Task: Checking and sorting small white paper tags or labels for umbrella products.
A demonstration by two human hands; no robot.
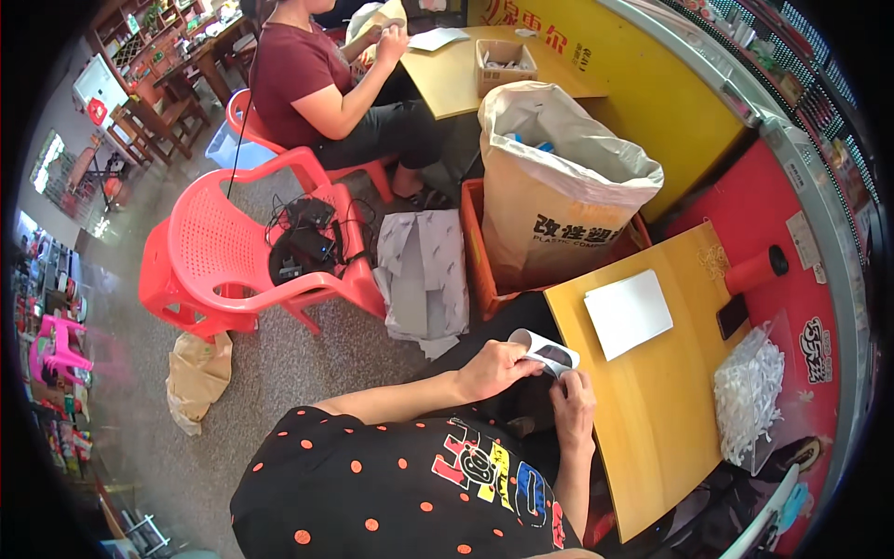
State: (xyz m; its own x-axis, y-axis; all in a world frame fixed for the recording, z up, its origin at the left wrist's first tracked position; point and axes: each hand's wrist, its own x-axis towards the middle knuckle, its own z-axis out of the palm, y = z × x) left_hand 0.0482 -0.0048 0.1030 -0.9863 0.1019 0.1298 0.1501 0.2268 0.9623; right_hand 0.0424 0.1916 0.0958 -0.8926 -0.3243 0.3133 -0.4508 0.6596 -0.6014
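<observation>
Just off the near edge of the wooden table, a curled white sheet [531,340] with a dark inner side is held between my two hands. My left hand [498,369] pinches its left part with the fingers closed. At its lower right edge, my right hand [573,402] grips it with bent fingers. The sheet bends into a loose tube shape; its exact kind cannot be made out. On the wooden table [652,419] beside my hands lies a stack of white sheets [629,314].
A clear bag of white strips [750,401], a dark phone [733,317], a red cylinder [756,270] and rubber bands [713,263] lie along the table's far side. Beyond stands a large paper sack [559,186] in an orange crate. A co-worker [307,84] sits near red chairs [223,233].
</observation>
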